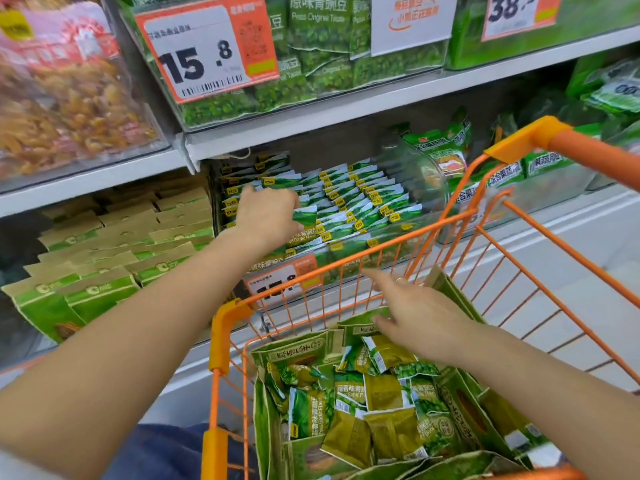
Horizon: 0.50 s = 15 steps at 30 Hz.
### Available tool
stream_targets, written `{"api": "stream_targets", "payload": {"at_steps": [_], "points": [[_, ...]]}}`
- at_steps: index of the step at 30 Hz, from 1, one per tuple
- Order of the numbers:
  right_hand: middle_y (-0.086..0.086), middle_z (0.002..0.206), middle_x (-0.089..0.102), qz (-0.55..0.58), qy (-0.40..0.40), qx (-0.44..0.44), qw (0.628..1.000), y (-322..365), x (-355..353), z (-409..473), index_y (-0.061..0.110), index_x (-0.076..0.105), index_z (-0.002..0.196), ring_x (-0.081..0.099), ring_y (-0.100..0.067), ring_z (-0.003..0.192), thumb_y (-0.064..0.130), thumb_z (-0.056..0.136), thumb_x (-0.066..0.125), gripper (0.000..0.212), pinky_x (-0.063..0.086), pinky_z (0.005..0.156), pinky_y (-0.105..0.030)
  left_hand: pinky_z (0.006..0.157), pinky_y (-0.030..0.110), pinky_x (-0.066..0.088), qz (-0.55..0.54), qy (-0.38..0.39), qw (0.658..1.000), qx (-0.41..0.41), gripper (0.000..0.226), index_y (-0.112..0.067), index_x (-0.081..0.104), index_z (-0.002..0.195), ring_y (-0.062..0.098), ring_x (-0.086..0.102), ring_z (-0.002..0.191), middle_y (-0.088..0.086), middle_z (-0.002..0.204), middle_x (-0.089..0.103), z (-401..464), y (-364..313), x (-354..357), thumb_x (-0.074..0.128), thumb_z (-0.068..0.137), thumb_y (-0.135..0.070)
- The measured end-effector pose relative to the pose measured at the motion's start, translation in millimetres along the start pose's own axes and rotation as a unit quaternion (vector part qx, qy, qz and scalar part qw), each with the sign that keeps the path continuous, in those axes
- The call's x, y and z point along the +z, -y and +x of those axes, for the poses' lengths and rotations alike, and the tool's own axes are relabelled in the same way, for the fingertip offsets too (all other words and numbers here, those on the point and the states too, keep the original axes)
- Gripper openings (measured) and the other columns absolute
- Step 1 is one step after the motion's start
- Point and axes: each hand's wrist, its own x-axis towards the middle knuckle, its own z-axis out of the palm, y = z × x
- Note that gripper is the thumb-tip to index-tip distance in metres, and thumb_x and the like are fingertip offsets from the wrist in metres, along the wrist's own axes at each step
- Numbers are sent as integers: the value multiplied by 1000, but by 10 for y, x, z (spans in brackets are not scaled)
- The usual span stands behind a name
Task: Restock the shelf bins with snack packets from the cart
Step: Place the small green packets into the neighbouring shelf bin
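Shelves (346, 109) fill most of my view, clear bins of green pea snacks up top with a big 15.8 tag (204, 53). Orange cart (433, 237) is parked right against them, loaded with green packets (346, 403) sitting loose in an open carton. Middle bin (398, 233) holds neat rows of the same little packets, mostly full. My left hand (266, 216) is reaching into that bin, fingers curled round a packet (304, 218) at the front left of the rows. My right hand (412, 317) is down over the cart pile, fingers spread, holding nothing, fingertips just touching a packet near the top edge of the carton.
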Motion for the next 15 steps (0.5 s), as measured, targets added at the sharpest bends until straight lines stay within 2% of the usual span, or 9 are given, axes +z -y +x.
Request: {"api": "stream_targets", "payload": {"at_steps": [3, 7, 9, 12, 15], "points": [[-8, 120, 58, -48, 90, -36, 994, 13, 65, -19, 23, 21, 148, 60, -27, 100, 36, 99, 46, 57, 47, 74, -34, 105, 41, 27, -42, 5, 999, -3, 42, -22, 58, 120, 24, 59, 110, 0, 114, 67, 17, 11, 36, 66, 87, -46], [-10, 113, 61, -99, 165, -51, 980, -12, 126, -44, 19, 33, 143, 58, -29, 103, 36, 100, 43, 47, 43, 71, -33, 105, 40, 28, -122, -12, 992, -15, 32, -21, 61, 106, 23, 60, 108, 1, 108, 68, -18, 90, 59, 70, 84, -43], [-10, 112, 61, -106, 172, -47, 978, -32, 142, -42, 18, 36, 141, 58, -28, 102, 37, 100, 43, 46, 41, 69, -32, 103, 38, 28, -183, -40, 982, -32, 24, -24, 58, 94, 21, 61, 106, 0, 101, 69, -60, 135, 72, 72, 83, -41], [-9, 111, 62, -109, 173, -45, 978, -49, 151, -29, 18, 36, 141, 58, -27, 103, 36, 99, 45, 46, 40, 70, -31, 101, 36, 28, -217, -69, 973, -35, 22, -26, 55, 82, 19, 61, 92, -8, 81, 62, -108, 162, 139, 72, 84, -39], [-10, 112, 62, -112, 175, -45, 977, -47, 165, -17, 18, 37, 140, 58, -28, 104, 36, 99, 44, 45, 42, 72, -32, 102, 38, 32, -223, -63, 972, -41, 24, -26, 54, 76, 18, 61, 84, -10, 73, 61, -115, 155, 161, 72, 84, -38]]}}
